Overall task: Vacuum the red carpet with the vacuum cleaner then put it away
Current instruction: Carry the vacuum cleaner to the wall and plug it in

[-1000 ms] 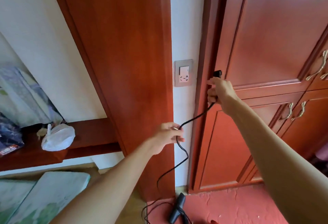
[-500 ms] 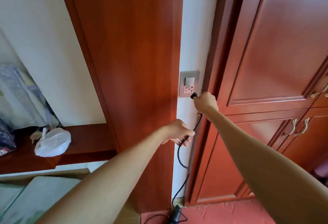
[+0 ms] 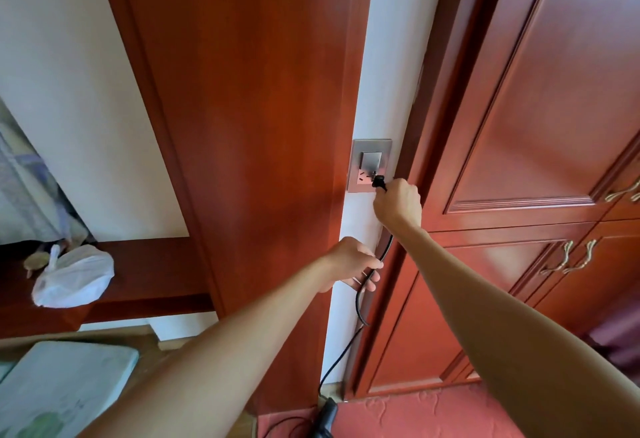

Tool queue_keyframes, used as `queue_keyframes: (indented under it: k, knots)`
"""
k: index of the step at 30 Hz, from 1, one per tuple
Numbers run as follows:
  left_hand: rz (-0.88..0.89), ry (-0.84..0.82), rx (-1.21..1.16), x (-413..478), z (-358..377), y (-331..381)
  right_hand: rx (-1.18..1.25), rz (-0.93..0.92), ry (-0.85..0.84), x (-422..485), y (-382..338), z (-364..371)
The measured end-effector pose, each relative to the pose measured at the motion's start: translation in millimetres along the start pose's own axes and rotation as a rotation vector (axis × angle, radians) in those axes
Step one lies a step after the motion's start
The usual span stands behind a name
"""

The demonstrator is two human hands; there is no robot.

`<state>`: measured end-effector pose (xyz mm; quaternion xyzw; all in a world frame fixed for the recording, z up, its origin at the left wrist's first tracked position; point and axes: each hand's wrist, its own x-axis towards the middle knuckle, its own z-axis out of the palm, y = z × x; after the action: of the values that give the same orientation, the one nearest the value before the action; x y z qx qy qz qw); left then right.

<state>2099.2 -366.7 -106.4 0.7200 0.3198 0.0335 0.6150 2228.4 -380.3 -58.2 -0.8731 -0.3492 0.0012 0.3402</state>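
My right hand (image 3: 398,203) grips the black plug (image 3: 378,182) and holds it against the lower part of the wall socket (image 3: 367,160). From that hand the black cord (image 3: 360,306) hangs down along the white wall strip. My left hand (image 3: 353,262) pinches the cord a little lower, below the socket. The cord runs on to a black part of the vacuum cleaner (image 3: 325,417) at the bottom edge, most of which is out of view. The red carpet (image 3: 415,413) lies on the floor under it.
Red-brown wardrobe doors (image 3: 540,125) with brass handles (image 3: 568,257) stand right of the socket, a wooden panel (image 3: 249,125) to its left. A white plastic bag (image 3: 72,276) lies on a low wooden shelf at left. A pale board (image 3: 59,385) lies below.
My right hand carried the plug from the wardrobe door leftward to the socket. My left hand rose along the cord toward the wall. The camera moved closer.
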Motion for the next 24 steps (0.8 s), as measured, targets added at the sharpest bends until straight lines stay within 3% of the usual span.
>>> queue_keyframes:
  k: [11,19,24]
  knots:
    - [-0.023,-0.098,0.015,1.8,-20.5,12.6,-0.262,-0.150,0.029,7.5,-12.7,0.1]
    - [-0.067,-0.235,0.132,17.8,-28.0,22.0,-0.404,-0.255,-0.072,13.3,-23.5,-7.0]
    - [-0.068,-0.357,0.124,26.7,-38.0,29.9,-0.290,-0.222,-0.090,28.3,-17.8,-6.6]
